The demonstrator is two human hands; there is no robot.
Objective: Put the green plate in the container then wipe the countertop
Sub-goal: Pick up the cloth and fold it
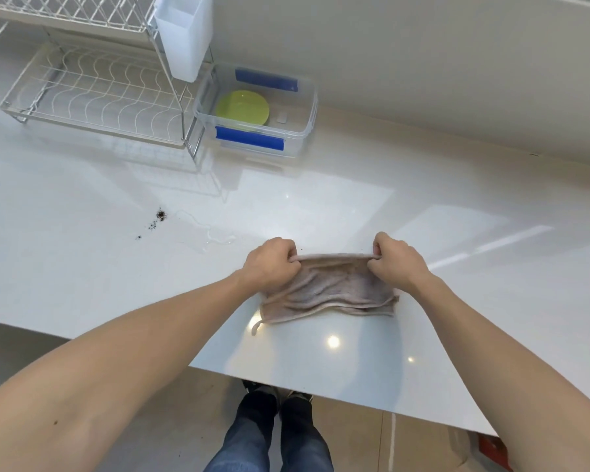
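Note:
The green plate (242, 107) lies inside the clear plastic container (305, 127) with blue clips, at the back of the white countertop (423, 199). A beige cloth (331, 289) lies folded near the counter's front edge. My left hand (271, 262) pinches its far left corner, and my right hand (397, 260) pinches its far right corner, so the far edge is stretched between them. Dark crumbs (159, 216) and a thin trail of spilled water (205, 233) sit on the counter to the left of the cloth.
A white wire dish rack (92, 93) stands at the back left, with a white cutlery holder (184, 32) hung on its side, right next to the container. A small white item (282, 118) lies in the container beside the plate. The wall runs behind.

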